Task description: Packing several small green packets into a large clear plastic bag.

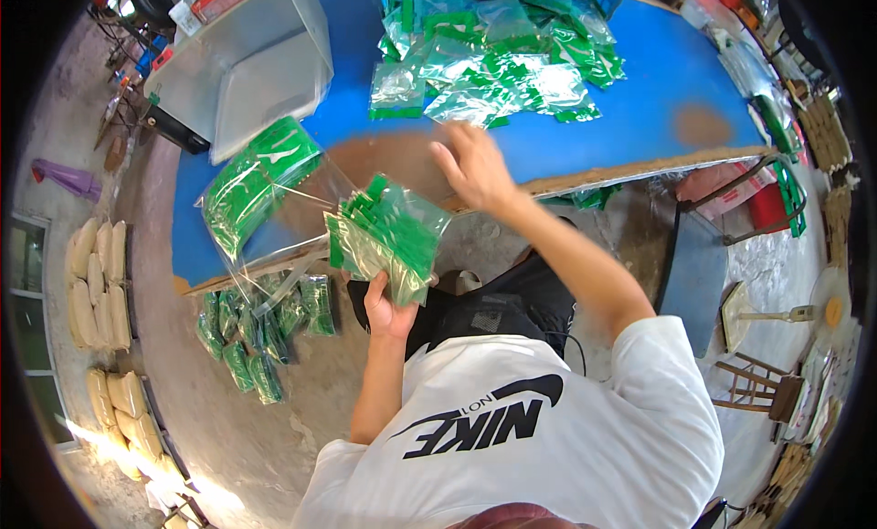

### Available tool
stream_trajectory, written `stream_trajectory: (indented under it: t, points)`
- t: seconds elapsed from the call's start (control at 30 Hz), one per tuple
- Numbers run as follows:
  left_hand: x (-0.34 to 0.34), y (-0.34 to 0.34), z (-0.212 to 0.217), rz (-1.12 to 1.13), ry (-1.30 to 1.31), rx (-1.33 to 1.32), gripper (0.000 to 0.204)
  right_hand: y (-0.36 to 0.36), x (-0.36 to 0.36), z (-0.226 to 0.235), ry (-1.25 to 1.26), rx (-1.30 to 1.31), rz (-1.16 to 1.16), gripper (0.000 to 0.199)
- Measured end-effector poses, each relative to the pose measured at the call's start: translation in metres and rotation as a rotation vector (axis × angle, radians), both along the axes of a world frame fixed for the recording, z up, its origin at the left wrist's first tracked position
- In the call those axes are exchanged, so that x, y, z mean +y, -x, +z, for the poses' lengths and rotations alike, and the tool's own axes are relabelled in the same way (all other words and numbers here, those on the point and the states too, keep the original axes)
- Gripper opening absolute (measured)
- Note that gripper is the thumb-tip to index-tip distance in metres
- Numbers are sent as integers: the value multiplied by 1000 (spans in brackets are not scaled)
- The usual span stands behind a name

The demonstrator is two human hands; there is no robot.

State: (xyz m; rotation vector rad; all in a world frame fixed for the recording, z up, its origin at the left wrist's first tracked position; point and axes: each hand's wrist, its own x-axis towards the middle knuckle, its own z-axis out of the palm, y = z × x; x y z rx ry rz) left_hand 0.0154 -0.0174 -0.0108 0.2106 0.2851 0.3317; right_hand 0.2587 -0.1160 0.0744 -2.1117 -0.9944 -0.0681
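While a loose pile of green-and-clear packets point(512, 68) spreads over the far side of the blue bench point(653, 81), a translucent bin point(245, 36) sits tipped toward its far left corner, mouth facing the person. Below that bin, at the left edge, I see a black bar-shaped object point(176, 130). A large clear bag point(265, 177) with green packets inside lies across the left part of the near edge, its lower end hanging over, and it takes up much of the room between the bin and the person's lap. Under that stretch of edge, green bundles point(264, 379) are heaped on the floor; farther left stand tan sacks point(99, 287), and off the right end I make out a wooden stool point(775, 396) and a fan point(831, 312). The left hand point(391, 317) is closed around the lower end of a fanned stack of green packets point(388, 237), thumb on top, keeping it up in front of the near edge, just beside the clear bag; whether stack and bag touch, I cannot tell. The right hand point(475, 168) is over the worn brown near edge, fingers loosely extended and thumb apart, with nothing visible in its grasp; its fingertips are just beside the pile, though I cannot tell whether they touch it.
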Motion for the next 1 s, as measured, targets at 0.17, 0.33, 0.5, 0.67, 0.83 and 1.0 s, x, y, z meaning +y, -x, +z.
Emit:
stream_trajectory:
  t: [0.17,0.33,0.5,0.67,0.83,1.0]
  points:
    - [8,14,-7,-4,-81,-37,65,-20,1,-40,183,-534,65,49]
    - [14,20,-18,34,-72,74,62,7,28,16,136,66,623,33]
    - [0,9,-6,-25,-135,68,74,-110,115,-27,174,-466,181,49]
    - [-9,24,23,27,-109,-107,72,-33,113,4,410,-626,473,56]
    - [17,28,-26,134,-76,-32,58,17,61,0,257,-176,478,45]
    - [16,18,-14,193,-146,96,56,-41,65,2,-13,-177,210,34]
